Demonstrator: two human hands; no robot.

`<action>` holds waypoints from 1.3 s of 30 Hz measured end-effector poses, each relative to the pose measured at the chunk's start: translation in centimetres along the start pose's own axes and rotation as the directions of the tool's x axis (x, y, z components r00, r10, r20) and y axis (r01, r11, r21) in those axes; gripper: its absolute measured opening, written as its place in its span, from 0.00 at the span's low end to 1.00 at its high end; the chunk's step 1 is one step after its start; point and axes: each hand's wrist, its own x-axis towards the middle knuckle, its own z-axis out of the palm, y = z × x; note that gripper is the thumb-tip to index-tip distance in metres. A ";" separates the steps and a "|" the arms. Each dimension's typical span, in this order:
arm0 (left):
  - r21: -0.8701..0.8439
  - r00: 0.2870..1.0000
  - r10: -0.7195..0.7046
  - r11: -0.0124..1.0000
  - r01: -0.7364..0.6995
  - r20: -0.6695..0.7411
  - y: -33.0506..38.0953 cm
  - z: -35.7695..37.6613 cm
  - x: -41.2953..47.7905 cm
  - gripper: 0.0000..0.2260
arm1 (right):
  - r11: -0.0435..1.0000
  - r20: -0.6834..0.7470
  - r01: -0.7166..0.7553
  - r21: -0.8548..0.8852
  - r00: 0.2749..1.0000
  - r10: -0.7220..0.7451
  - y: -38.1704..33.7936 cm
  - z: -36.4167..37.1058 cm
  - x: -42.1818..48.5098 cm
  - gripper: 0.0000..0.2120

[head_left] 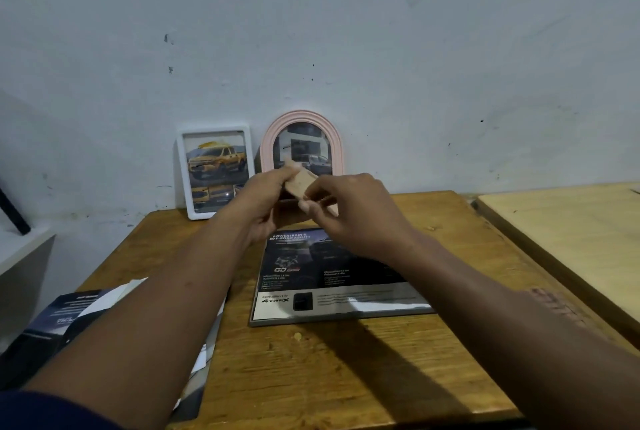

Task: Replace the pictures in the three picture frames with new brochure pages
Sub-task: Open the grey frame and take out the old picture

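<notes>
Over the middle of the wooden table [311, 377], against a pale wall: through the head camera I watch the left grip [266, 202] and the right grip [356, 213] meet on a small tan piece [300, 183]. Both are closed on it, fingers curled and pinching its ends. I cannot tell for certain what the piece is. It looks like a flat backing or stand part, and the hands hide most of it.

Below them the grey frame [341, 320] lies flat on the table with a dark brochure page [304, 267] laid across it, headline toward the wall. The white frame [214, 129], showing a yellow pickup, and the pink arched frame [301, 117] stand side by side at the far edge, leaning on the wall. Both appear to be filled. Loose brochure pages [79, 312] lie at the near left corner, partly under the left forearm.

My reading is that the grey frame is the one being worked on and that the piece belongs to its back. To do this well, I would first square the page to the frame's edges. I would then lower the piece level rather than corner-first, so the glossy sheet neither slides nor creases, and keep fingertips off the printed face.
</notes>
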 end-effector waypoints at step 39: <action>0.703 0.960 0.179 0.711 0.025 -0.215 -5.1 -1.9 -1.4 0.16 | 0.588 0.188 -0.805 -0.077 0.568 0.802 11.8 -3.8 -7.7 0.22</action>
